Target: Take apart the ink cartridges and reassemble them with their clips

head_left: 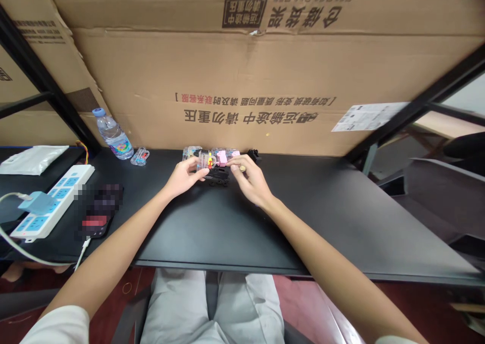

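Note:
My left hand (185,176) is closed on a small clear plastic piece (205,159) with yellow and red parts inside. My right hand (248,179) is to its right, fingers bent together, with a small round gold-coloured piece (242,168) at the fingers. Its fingertips are close to a pink piece (222,158); whether they touch it I cannot tell. Several other clear pieces (192,152) stand behind the hands, partly hidden by them. Between and below the hands lie small black parts (219,177). More black parts (253,155) sit just beyond my right hand.
A water bottle (114,134) leans at the back left beside another clear piece (140,156). A power strip (56,200), a phone (100,210) with its cable and a white packet (34,159) lie on the left. Cardboard (250,66) walls off the back of the black table (303,207).

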`<state>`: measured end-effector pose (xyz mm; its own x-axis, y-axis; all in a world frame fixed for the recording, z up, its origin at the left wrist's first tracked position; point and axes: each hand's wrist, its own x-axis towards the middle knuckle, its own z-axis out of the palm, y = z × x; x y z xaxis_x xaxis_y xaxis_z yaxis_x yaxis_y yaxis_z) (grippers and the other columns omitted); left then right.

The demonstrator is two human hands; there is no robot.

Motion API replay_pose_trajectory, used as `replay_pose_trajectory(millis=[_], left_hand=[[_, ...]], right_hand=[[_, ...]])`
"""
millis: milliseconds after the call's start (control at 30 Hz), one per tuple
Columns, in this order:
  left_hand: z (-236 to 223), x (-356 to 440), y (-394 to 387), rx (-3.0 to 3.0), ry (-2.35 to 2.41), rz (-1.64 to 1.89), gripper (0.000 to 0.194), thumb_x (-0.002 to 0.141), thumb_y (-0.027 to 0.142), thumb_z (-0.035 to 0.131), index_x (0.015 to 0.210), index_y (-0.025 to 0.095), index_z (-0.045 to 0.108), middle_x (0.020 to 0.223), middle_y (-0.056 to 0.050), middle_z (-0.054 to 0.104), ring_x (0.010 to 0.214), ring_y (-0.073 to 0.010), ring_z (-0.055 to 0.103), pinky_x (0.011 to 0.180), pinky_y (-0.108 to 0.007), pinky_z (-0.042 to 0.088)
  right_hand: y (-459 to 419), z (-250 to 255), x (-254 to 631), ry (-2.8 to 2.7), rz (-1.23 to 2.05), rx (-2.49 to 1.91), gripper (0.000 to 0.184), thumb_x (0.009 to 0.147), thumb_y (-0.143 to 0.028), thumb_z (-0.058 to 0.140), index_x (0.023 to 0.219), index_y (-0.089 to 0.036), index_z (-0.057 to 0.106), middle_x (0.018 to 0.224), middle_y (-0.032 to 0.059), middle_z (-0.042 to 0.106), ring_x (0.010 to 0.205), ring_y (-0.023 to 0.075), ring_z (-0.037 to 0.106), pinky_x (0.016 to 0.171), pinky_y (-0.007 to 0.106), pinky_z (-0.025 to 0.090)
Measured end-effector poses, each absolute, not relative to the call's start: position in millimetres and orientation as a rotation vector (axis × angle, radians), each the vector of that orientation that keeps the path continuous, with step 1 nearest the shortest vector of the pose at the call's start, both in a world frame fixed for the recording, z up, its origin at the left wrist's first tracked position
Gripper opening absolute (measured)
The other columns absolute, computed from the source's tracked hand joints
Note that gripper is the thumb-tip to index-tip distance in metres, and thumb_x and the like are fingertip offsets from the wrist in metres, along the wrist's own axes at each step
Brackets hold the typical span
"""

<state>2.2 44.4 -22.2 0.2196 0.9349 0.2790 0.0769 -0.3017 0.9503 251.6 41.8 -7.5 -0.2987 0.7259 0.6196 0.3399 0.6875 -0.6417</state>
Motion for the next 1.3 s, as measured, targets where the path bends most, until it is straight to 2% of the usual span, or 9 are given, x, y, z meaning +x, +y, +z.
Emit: replay_pose_trajectory(millis=[167, 333, 400, 533, 700, 900, 1067, 1200, 1300], left_hand=[[-21, 13, 37, 1.602, 0.935, 1.196, 0.049, 0.086, 0.052, 0.083, 0.116, 0.015, 0.07, 0.12, -0.015, 0.08, 0.103, -0.0282, 0.079, 0.077, -0.038, 0.07], [-17, 12, 33, 1.693, 0.969, 1.161, 0.046, 0.09, 0.054, 0.078, 0.115, 0.016, 0.069, 0.119, -0.013, 0.08, 0.099, -0.0265, 0.079, 0.076, -0.036, 0.07], [-18, 10, 33, 1.736, 1.004, 1.117, 0.045, 0.093, 0.056, 0.075, 0.112, 0.017, 0.067, 0.112, -0.013, 0.081, 0.09, -0.0241, 0.08, 0.069, -0.033, 0.068], [-22, 9, 34, 1.748, 1.0, 1.031, 0.049, 0.097, 0.065, 0.066, 0.106, 0.017, 0.063, 0.085, -0.007, 0.077, 0.073, -0.0206, 0.078, 0.062, -0.029, 0.064], [-23, 7, 36, 1.763, 0.974, 1.008, 0.054, 0.096, 0.073, 0.062, 0.102, 0.019, 0.059, 0.08, -0.005, 0.076, 0.072, -0.0219, 0.079, 0.071, -0.034, 0.065], [-22, 7, 34, 1.814, 0.978, 1.02, 0.049, 0.099, 0.07, 0.061, 0.103, 0.022, 0.058, 0.083, -0.006, 0.077, 0.077, -0.0246, 0.08, 0.077, -0.037, 0.064], [-21, 7, 32, 1.891, 0.993, 0.994, 0.045, 0.102, 0.067, 0.056, 0.105, 0.022, 0.056, 0.083, -0.005, 0.077, 0.08, -0.0241, 0.079, 0.082, -0.036, 0.061], [-19, 6, 31, 1.928, 0.983, 0.923, 0.043, 0.104, 0.063, 0.056, 0.109, 0.021, 0.058, 0.09, -0.007, 0.079, 0.08, -0.0245, 0.079, 0.082, -0.037, 0.06], [-17, 6, 30, 1.982, 0.991, 0.905, 0.035, 0.106, 0.056, 0.054, 0.111, 0.021, 0.057, 0.092, -0.007, 0.079, 0.083, -0.0252, 0.079, 0.084, -0.037, 0.06]], right_hand=[[40, -18, 247, -2.083, 0.445, -0.819, 0.023, 0.103, -0.046, 0.069, 0.109, -0.024, 0.068, 0.116, 0.0114, 0.065, 0.098, 0.0256, 0.065, 0.089, 0.042, 0.057], [45, -25, 246, -2.064, 0.519, -0.771, 0.018, 0.105, -0.041, 0.066, 0.101, -0.023, 0.068, 0.105, 0.0085, 0.065, 0.091, 0.0229, 0.064, 0.087, 0.04, 0.056], [45, -26, 245, -2.058, 0.534, -0.769, 0.019, 0.104, -0.042, 0.067, 0.101, -0.023, 0.07, 0.106, 0.0086, 0.066, 0.091, 0.0228, 0.065, 0.085, 0.04, 0.056], [45, -26, 244, -2.033, 0.536, -0.773, 0.021, 0.103, -0.044, 0.069, 0.098, -0.023, 0.071, 0.103, 0.0085, 0.067, 0.092, 0.0238, 0.066, 0.086, 0.04, 0.056], [45, -27, 241, -2.013, 0.565, -0.764, 0.025, 0.102, -0.047, 0.07, 0.096, -0.023, 0.072, 0.103, 0.0089, 0.07, 0.092, 0.0237, 0.068, 0.086, 0.04, 0.056], [42, -21, 241, -1.967, 0.645, -0.815, 0.036, 0.102, -0.055, 0.067, 0.09, -0.023, 0.075, 0.098, 0.0071, 0.072, 0.088, 0.0221, 0.067, 0.087, 0.039, 0.055], [43, -14, 247, -1.897, 0.778, -0.898, 0.033, 0.101, -0.053, 0.067, 0.108, -0.022, 0.076, 0.098, 0.0047, 0.077, 0.079, 0.019, 0.065, 0.08, 0.035, 0.054], [44, -13, 249, -1.999, 0.795, -0.916, 0.032, 0.098, -0.049, 0.068, 0.089, -0.02, 0.079, 0.077, 0.0018, 0.073, 0.066, 0.0167, 0.059, 0.069, 0.031, 0.05], [42, -14, 246, -1.966, 0.684, -0.94, 0.032, 0.096, -0.044, 0.068, 0.078, -0.019, 0.077, 0.07, 0.0014, 0.07, 0.063, 0.0162, 0.057, 0.065, 0.03, 0.048]])
